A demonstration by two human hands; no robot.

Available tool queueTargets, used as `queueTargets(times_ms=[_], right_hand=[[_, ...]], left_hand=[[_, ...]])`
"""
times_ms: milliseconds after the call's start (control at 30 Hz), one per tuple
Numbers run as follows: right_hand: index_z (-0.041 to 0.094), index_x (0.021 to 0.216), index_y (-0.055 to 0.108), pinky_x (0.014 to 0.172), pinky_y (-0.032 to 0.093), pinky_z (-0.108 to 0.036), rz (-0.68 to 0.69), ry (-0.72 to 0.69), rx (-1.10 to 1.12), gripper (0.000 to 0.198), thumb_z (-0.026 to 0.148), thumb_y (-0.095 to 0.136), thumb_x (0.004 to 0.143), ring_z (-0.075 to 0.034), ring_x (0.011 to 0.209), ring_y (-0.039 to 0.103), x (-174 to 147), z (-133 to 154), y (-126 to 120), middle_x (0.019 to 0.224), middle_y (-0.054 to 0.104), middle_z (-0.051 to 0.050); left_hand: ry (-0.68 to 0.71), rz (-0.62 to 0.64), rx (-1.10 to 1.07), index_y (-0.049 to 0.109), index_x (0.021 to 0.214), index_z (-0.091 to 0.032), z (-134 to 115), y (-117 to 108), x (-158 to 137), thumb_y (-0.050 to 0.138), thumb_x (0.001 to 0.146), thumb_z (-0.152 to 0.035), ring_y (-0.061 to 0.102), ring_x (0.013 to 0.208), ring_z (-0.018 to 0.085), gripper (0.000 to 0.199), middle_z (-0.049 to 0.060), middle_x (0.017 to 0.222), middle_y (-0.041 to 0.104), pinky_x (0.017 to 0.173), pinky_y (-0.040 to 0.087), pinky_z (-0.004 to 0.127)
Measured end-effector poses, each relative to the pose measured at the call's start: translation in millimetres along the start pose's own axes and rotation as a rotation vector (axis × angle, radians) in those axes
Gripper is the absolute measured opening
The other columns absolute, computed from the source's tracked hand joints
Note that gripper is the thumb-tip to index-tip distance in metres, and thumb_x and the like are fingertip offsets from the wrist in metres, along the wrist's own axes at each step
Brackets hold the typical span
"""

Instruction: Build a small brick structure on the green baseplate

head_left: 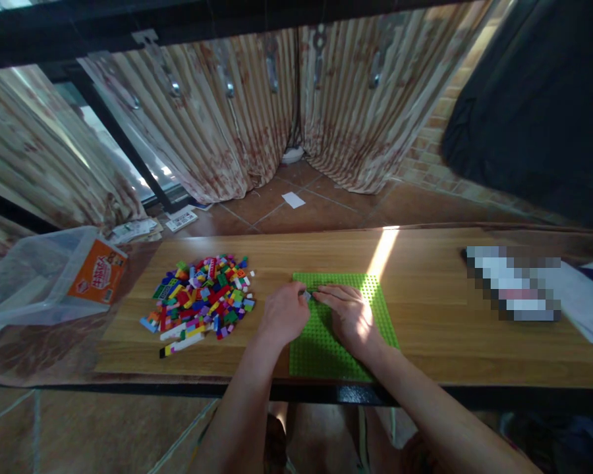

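A green studded baseplate (pixel 321 355) lies on the wooden table, partly covered by both hands. My left hand (pixel 284 315) is closed in a pinch over its upper left part, with a small greyish brick (pixel 305 295) at the fingertips. The brick's exact shape is too small to tell. My right hand (pixel 352 317) rests on the plate, fingers stretched out to the left, their tips close beside that brick. Whether they touch it I cannot tell. Left of the plate is a spread pile of many-coloured building bricks (pixel 202 296).
The wooden table (pixel 435 342) runs across the view. A clear plastic box (pixel 39 276) with an orange label lies on its side at the far left. A blurred-out object (pixel 514 283) and white paper (pixel 583 299) are on the right. Patterned curtains (pixel 227 131) hang behind.
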State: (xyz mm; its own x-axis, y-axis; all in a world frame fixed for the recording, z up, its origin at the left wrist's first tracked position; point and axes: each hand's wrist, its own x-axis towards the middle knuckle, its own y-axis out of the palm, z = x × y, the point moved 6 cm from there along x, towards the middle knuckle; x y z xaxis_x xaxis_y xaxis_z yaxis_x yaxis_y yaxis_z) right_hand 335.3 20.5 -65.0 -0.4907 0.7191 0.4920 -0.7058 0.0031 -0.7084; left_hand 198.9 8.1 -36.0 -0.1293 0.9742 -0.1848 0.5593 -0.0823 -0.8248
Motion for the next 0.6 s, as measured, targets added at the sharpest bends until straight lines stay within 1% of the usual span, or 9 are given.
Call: queueTargets(times_ms=[67, 167, 233, 300, 367, 433, 533, 600], right_hand=[[0.025, 0.110, 0.068, 0.093, 0.047, -0.040, -0.019, 0.009, 0.095, 0.037, 0.009, 0.044, 0.088, -0.019, 0.105, 0.061, -2.7, 5.6, -6.6, 0.111, 0.069, -0.006], [0.023, 0.116, 0.063, 0.090, 0.050, -0.037, -0.086, 0.098, 0.225, 0.034, 0.014, 0.043, 0.090, -0.017, 0.104, 0.062, -2.0, 5.8, -20.0, 0.114, 0.067, -0.008], [0.022, 0.111, 0.065, 0.086, 0.052, -0.036, -0.144, 0.179, 0.254, 0.028, 0.019, 0.046, 0.090, -0.018, 0.099, 0.064, 0.4, -0.2, -28.5, 0.108, 0.068, -0.008], [0.023, 0.101, 0.068, 0.082, 0.052, -0.036, -0.172, 0.259, 0.246, 0.022, 0.023, 0.049, 0.089, -0.018, 0.091, 0.065, 2.9, -8.6, -33.2, 0.097, 0.070, -0.006], [0.022, 0.093, 0.070, 0.079, 0.052, -0.036, -0.144, 0.325, 0.231, 0.019, 0.025, 0.052, 0.088, -0.019, 0.085, 0.065, 4.7, -16.1, -32.1, 0.090, 0.071, -0.005], [0.022, 0.089, 0.071, 0.077, 0.051, -0.036, -0.085, 0.353, 0.210, 0.018, 0.025, 0.053, 0.086, -0.018, 0.083, 0.065, 5.8, -19.2, -27.3, 0.088, 0.072, -0.004], [0.022, 0.088, 0.073, 0.078, 0.051, -0.035, -0.023, 0.319, 0.170, 0.017, 0.024, 0.056, 0.084, -0.019, 0.082, 0.064, 7.2, -16.1, -19.8, 0.087, 0.072, -0.004], [0.023, 0.088, 0.073, 0.077, 0.050, -0.035, -0.006, 0.295, 0.139, 0.016, 0.024, 0.058, 0.083, -0.019, 0.082, 0.064, 8.1, -13.1, -16.1, 0.084, 0.071, -0.004]], left_hand=[[0.020, 0.043, -0.056, 0.068, 0.107, -0.016, 1.1, -1.4, -2.3, 0.045, 0.086, -0.015, 0.064, 0.097, 0.020, 0.031, 0.009, 0.107, 0.071, 0.087, 0.047, 0.030], [0.013, 0.044, -0.116, 0.069, 0.106, -0.018, 6.8, -4.8, -1.8, 0.044, 0.085, -0.013, 0.065, 0.094, 0.018, 0.034, 0.007, 0.103, 0.072, 0.085, 0.048, 0.029], [-0.013, 0.010, -0.135, 0.070, 0.104, -0.018, 11.4, -7.3, 0.0, 0.040, 0.085, -0.013, 0.065, 0.089, 0.018, 0.036, 0.005, 0.095, 0.073, 0.081, 0.048, 0.029], [-0.028, -0.029, -0.134, 0.071, 0.100, -0.017, 14.0, -9.4, 1.9, 0.038, 0.085, -0.013, 0.066, 0.084, 0.018, 0.036, 0.006, 0.088, 0.072, 0.078, 0.048, 0.029], [-0.035, -0.061, -0.119, 0.071, 0.094, -0.015, 14.5, -10.1, 3.6, 0.036, 0.086, -0.013, 0.065, 0.080, 0.018, 0.035, 0.007, 0.083, 0.071, 0.075, 0.048, 0.028], [-0.049, -0.070, -0.113, 0.069, 0.090, -0.013, 14.1, -8.2, 5.4, 0.036, 0.086, -0.013, 0.064, 0.076, 0.017, 0.033, 0.007, 0.079, 0.070, 0.072, 0.048, 0.028], [-0.064, -0.067, -0.123, 0.068, 0.091, -0.014, 12.6, -2.6, 8.2, 0.038, 0.086, -0.013, 0.064, 0.074, 0.016, 0.030, 0.006, 0.077, 0.070, 0.071, 0.048, 0.027], [-0.050, -0.088, -0.116, 0.067, 0.092, -0.014, 10.8, -0.8, 9.8, 0.040, 0.085, -0.010, 0.064, 0.079, 0.016, 0.028, 0.006, 0.082, 0.070, 0.075, 0.048, 0.027]])
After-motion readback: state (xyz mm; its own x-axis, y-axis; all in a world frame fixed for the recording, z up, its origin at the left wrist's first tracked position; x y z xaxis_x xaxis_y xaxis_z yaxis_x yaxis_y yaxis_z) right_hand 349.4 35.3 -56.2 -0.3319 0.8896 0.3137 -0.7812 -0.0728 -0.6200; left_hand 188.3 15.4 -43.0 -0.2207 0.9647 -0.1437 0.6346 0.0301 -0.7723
